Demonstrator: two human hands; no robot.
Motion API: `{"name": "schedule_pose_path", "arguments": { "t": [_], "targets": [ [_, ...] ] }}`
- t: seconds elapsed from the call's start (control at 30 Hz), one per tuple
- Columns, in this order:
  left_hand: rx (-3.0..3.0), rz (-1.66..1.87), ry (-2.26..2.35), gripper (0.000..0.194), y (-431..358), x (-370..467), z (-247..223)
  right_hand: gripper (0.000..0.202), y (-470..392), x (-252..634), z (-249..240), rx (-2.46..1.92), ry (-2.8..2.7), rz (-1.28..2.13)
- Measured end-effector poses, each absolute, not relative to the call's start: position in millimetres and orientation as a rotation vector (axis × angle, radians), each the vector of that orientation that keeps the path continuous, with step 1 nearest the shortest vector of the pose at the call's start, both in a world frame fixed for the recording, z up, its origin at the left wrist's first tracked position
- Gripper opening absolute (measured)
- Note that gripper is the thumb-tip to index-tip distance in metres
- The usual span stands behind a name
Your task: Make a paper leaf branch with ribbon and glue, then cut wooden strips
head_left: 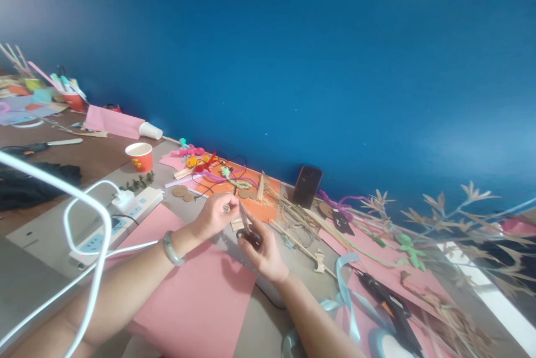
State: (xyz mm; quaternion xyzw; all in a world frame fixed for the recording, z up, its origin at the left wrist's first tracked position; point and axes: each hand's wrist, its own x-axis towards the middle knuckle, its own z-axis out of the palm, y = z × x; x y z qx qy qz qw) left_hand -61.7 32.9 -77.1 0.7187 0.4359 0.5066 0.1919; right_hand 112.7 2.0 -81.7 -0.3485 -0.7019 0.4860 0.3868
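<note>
My right hand [266, 252] is closed around the black handles of a pair of scissors [244, 218], blades pointing up and away from me. Close beside the blades, my left hand [218, 214], with a bangle [172, 249] on the wrist, has its fingers pinched together. Whatever sits in that pinch is too small to make out. Both hands are above the far edge of a pink paper sheet [196, 291]. Just beyond them lies an orange sheet [268, 211] with small craft pieces and cords on it.
On the left are a white power strip [144, 201] with a looping white cable [104, 224] and a paper cup [140, 158]. A phone [307, 186] leans on the blue wall. Dried stems, light blue ribbon [345, 285] and a black glue gun [391, 308] lie right.
</note>
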Motion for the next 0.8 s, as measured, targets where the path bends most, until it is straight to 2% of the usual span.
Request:
{"name": "schedule_pose_path", "arguments": {
  "t": [0.17,0.27,0.47,0.8],
  "targets": [
    [1.977,1.468,1.221,0.011,34.2,-60.6,-84.8,0.082,2.4,111.5,-92.5,-0.846,-2.093,0.961],
    [1.964,1.513,1.241,0.013,36.3,-62.9,-84.5,0.089,1.0,111.4,-95.8,-0.817,-2.191,0.861],
    [1.715,1.530,1.277,0.020,38.1,-71.3,-71.9,0.092,-1.0,114.0,-98.0,-0.789,-2.357,0.641],
    [1.601,1.208,0.820,0.046,46.8,-78.3,-67.8,0.074,15.3,127.2,-84.7,-0.739,-2.492,-0.166]
  ]
}}
